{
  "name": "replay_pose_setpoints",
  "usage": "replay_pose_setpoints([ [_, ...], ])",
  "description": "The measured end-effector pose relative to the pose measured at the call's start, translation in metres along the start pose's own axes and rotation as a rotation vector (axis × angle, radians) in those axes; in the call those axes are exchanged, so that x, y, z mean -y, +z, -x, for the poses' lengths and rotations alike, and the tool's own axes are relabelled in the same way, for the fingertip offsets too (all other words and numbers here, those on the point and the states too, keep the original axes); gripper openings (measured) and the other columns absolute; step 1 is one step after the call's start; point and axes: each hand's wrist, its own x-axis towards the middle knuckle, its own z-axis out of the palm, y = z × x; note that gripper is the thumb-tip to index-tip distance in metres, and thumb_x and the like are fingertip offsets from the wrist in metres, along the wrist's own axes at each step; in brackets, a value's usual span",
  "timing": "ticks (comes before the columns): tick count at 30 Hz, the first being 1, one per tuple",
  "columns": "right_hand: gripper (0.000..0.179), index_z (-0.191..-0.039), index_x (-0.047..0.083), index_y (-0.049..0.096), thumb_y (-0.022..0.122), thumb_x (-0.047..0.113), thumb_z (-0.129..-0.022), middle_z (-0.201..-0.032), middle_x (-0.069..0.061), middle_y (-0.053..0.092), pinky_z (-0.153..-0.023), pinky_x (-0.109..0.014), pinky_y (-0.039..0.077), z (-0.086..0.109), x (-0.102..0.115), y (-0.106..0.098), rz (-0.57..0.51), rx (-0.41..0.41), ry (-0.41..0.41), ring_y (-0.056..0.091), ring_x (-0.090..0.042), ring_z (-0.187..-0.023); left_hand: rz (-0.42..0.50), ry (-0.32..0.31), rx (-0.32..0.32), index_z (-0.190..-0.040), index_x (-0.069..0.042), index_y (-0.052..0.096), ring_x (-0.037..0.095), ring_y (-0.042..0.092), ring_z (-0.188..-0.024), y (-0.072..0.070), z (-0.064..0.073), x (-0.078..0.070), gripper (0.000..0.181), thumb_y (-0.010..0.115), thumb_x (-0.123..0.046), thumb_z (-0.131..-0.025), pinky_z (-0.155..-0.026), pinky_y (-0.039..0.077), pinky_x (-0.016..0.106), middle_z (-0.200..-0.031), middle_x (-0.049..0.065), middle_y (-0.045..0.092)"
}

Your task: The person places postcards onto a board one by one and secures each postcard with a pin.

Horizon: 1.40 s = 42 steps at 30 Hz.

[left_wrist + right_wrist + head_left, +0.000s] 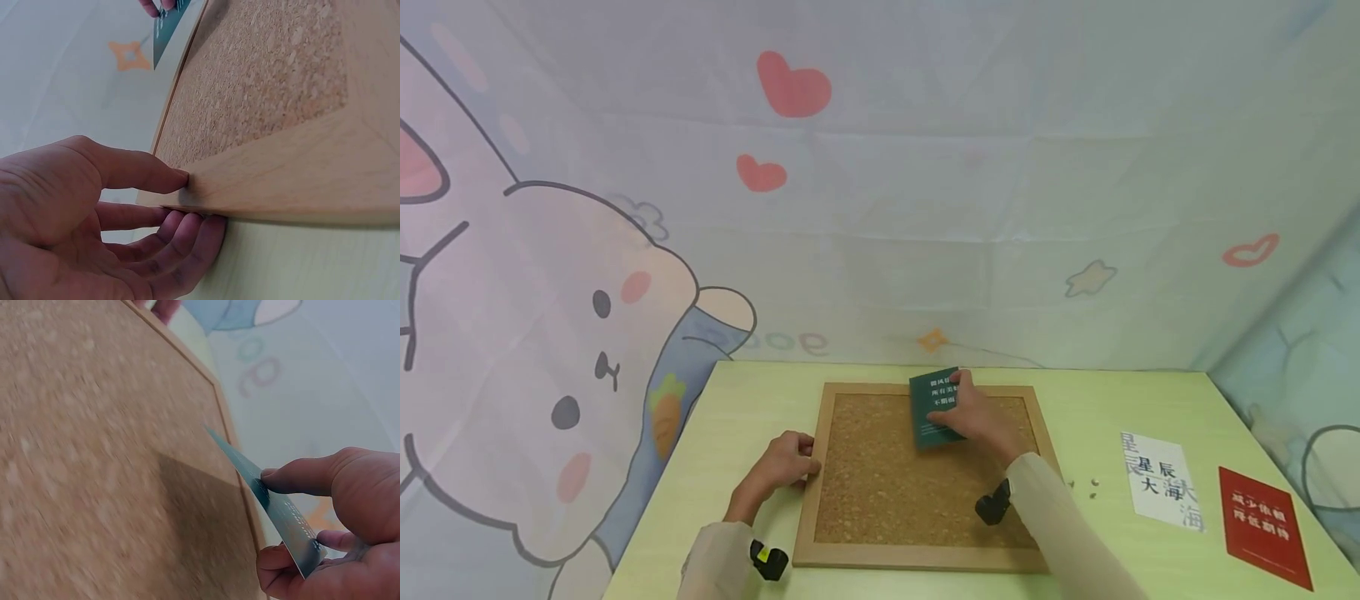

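Observation:
A wood-framed corkboard (887,492) lies on the table. At its left side my left hand (786,460) grips the frame. In the left wrist view the thumb of this hand (75,212) rests on the wooden frame (281,169), with the other fingers curled against its outer edge. My right hand (973,412) holds a dark green card (928,417) with white lettering over the upper part of the board. The right wrist view shows the card (275,509) tilted and pinched between thumb and fingers, its shadow falling on the cork (94,456).
Right of the board are several small metallic-looking pieces (1094,482), a white card (1165,483) with dark lettering and a red card (1265,525). A printed cloth (925,233) hangs behind the pale yellow-green table (1112,400).

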Motion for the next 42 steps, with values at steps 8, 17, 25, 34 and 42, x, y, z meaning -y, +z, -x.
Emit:
replay_pose_setpoints([
  [8, 0.077, -0.147, 0.004, 0.033, 0.082, 0.021, -0.09, -0.119, -0.022, 0.059, -0.082, -0.046, 0.054, 0.007, 0.007, 0.03, 0.002, 0.015, -0.056, 0.063, -0.031, -0.098, -0.004, -0.002, -0.001, -0.127, 0.016, 0.06, 0.025, 0.07, -0.088, 0.0, 0.0, 0.002, 0.044, 0.069, 0.004, -0.086, -0.07, 0.062, 0.039, -0.102, 0.014, 0.068],
  [17, 0.077, -0.142, -0.002, 0.041, 0.088, 0.018, -0.084, -0.122, -0.022, 0.057, -0.087, -0.05, 0.053, 0.015, 0.013, 0.054, 0.062, -0.008, -0.148, 0.059, -0.033, -0.106, 0.014, 0.003, 0.005, -0.126, 0.016, 0.06, 0.025, 0.07, -0.086, 0.002, 0.003, 0.002, 0.042, 0.068, 0.005, -0.086, -0.069, 0.062, 0.04, -0.1, 0.014, 0.067],
  [25, 0.081, -0.145, -0.002, 0.037, 0.087, 0.02, -0.085, -0.124, -0.021, 0.055, -0.094, -0.053, 0.05, 0.022, 0.023, 0.074, 0.019, 0.023, -0.159, 0.057, -0.033, -0.109, 0.034, -0.005, 0.016, -0.129, 0.017, 0.058, 0.027, 0.072, -0.089, 0.0, 0.004, -0.002, 0.043, 0.068, 0.004, -0.089, -0.071, 0.062, 0.042, -0.103, 0.015, 0.068],
  [34, 0.081, -0.146, -0.002, 0.033, 0.085, 0.016, -0.086, -0.127, -0.024, 0.052, -0.101, -0.055, 0.047, 0.03, 0.039, 0.097, -0.038, 0.041, -0.162, 0.055, -0.035, -0.115, 0.035, -0.022, 0.015, -0.131, 0.017, 0.057, 0.028, 0.072, -0.091, 0.0, 0.003, -0.001, 0.045, 0.068, 0.004, -0.089, -0.072, 0.062, 0.042, -0.106, 0.016, 0.067],
  [42, 0.083, -0.145, -0.001, 0.036, 0.089, 0.018, -0.084, -0.125, -0.021, 0.055, -0.1, -0.054, 0.048, 0.032, 0.046, 0.112, -0.008, 0.018, -0.125, 0.056, -0.033, -0.112, 0.025, -0.025, 0.011, -0.131, 0.017, 0.056, 0.026, 0.071, -0.089, -0.001, 0.003, -0.002, 0.046, 0.068, 0.004, -0.088, -0.071, 0.062, 0.041, -0.106, 0.017, 0.066],
])
